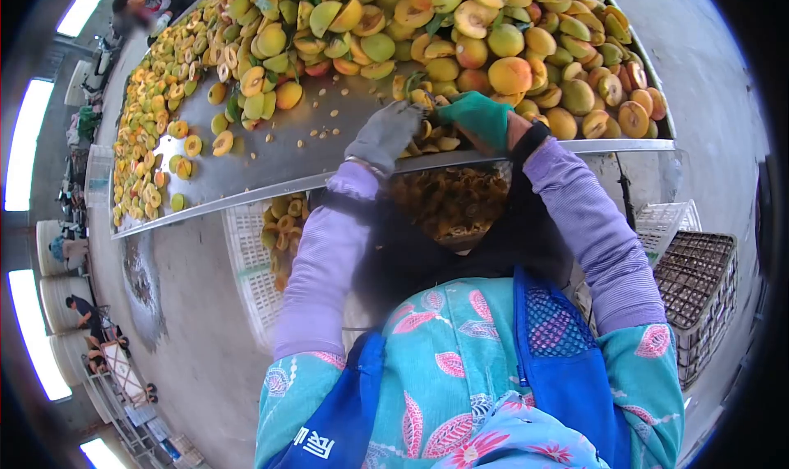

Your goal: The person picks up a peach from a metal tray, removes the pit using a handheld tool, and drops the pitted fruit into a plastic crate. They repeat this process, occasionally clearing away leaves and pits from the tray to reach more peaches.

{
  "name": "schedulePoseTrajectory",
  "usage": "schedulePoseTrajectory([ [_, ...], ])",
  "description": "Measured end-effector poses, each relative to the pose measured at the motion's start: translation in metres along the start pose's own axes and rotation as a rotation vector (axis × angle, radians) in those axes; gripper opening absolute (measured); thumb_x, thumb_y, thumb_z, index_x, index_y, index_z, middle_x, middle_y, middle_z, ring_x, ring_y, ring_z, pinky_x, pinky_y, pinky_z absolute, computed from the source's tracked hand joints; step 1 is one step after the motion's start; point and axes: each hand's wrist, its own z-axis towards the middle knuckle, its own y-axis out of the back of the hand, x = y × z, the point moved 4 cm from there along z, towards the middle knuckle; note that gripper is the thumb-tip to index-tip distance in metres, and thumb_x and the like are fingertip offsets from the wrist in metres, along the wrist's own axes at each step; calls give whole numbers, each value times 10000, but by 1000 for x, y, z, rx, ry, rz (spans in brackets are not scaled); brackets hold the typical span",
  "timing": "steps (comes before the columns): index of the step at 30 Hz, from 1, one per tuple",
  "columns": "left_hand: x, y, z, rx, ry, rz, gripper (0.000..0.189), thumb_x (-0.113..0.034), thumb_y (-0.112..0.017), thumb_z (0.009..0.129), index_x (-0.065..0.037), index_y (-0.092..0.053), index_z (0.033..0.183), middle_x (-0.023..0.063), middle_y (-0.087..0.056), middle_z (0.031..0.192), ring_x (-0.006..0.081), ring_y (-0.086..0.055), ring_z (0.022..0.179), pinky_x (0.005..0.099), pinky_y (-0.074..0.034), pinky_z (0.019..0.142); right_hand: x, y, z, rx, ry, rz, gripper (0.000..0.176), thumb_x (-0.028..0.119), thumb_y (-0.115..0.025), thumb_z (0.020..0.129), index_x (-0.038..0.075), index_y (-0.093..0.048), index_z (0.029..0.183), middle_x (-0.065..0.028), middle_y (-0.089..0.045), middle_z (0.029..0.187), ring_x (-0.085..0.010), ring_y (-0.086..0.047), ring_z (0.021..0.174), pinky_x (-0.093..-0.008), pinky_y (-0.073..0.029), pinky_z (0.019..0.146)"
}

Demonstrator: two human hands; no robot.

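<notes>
My left hand (388, 132), in a grey glove, is closed at the front edge of a metal table, its fingertips against a small yellow-green peach (422, 99). My right hand (479, 120), in a green glove, meets it from the other side with fingers pinched; what lies inside that pinch is hidden. Below the two hands, cut peach pieces (436, 143) lie along the table's rim. A heap of whole and halved peaches (509, 76), some showing brown hollows, rises just beyond my hands.
Loose pits and scattered halves lie on the metal table (288, 152). Under it, between my knees, is a container of peach pieces (452, 198). A white crate (251, 263) stands left, a brown crate (699, 292) right. Another person (152, 4) is at the far left corner.
</notes>
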Motion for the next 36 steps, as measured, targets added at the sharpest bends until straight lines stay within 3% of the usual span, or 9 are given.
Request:
schedulePoseTrajectory([
  [5, -91, 128, 24, -276, 929, -1308, 130, -76, -527, 925, -11, -607, 1004, 69, -622, 843, 103, -587, 786, 223, -468, 695, 53, 22, -36, -159, -442, 1050, 274, 273, -561, 932, 12, -588, 1010, 13, -575, 758, -97, -553, 688, -300, -465, 595],
  [12, -128, 163, -2, -194, 83, -239, 229, -138, -647, 835, -41, -603, 1038, 144, -642, 896, 349, -628, 823, 360, -507, 717, 61, 38, -73, -211, -110, 158, 250, 289, -586, 866, 67, -571, 980, -213, -609, 817, -399, -586, 728, -429, -474, 661],
  [17, -53, 148, 31, 120, 606, -461, 329, -267, -612, 841, -52, -630, 1090, 184, -631, 998, 380, -569, 1054, 408, -456, 922, 14, 51, -59, -286, -561, 232, 281, 265, -630, 828, 22, -550, 946, -154, -618, 829, -267, -610, 772, -378, -472, 696],
  [20, -4, 94, 67, -186, 477, -129, 301, -286, -550, 868, -62, -643, 1048, 183, -640, 971, 381, -565, 1052, 428, -445, 920, -9, 31, -28, -356, -497, 15, 229, 238, -552, 870, 27, -629, 918, -190, -654, 816, -345, -648, 772, -410, -508, 685],
  [24, -47, 86, 91, 342, 220, -190, 321, -277, -524, 873, -54, -621, 1082, 185, -631, 1020, 388, -559, 1040, 450, -452, 885, -30, -14, 6, -103, -6, -498, 200, 102, -525, 825, 64, -710, 892, -138, -669, 954, -326, -655, 836, -408, -528, 679],
  [27, -68, 93, 86, 512, 0, -81, 347, -279, -550, 842, -63, -618, 1105, 189, -616, 1058, 361, -602, 936, 444, -506, 804, -24, -11, -1, 57, 27, -323, 202, 91, -570, 781, 70, -692, 941, -134, -663, 905, -340, -653, 806, -408, -528, 664],
  [32, -60, 102, 40, 113, 418, -898, 306, -206, -619, 814, -53, -619, 1079, 151, -624, 857, 295, -613, 787, 349, -516, 670, 16, 12, -17, -80, 256, 73, 240, 112, -613, 764, 46, -643, 994, -144, -669, 851, -328, -647, 745, -395, -513, 645],
  [34, -86, 138, 35, 156, 491, -674, 297, -109, -571, 830, -53, -606, 1120, 159, -625, 985, 310, -618, 880, 340, -507, 755, 40, 18, -27, -29, -330, 775, 251, 181, -602, 805, 50, -616, 1019, -163, -662, 879, -311, -634, 768, -405, -497, 666],
  [36, -103, 152, 25, 105, 388, -519, 329, -36, -545, 831, -47, -595, 1156, 165, -629, 1096, 332, -627, 967, 350, -502, 851, 32, 0, -26, -144, -144, 532, 270, 219, -599, 817, 48, -601, 1026, -169, -657, 877, -310, -625, 771, -411, -491, 680],
])
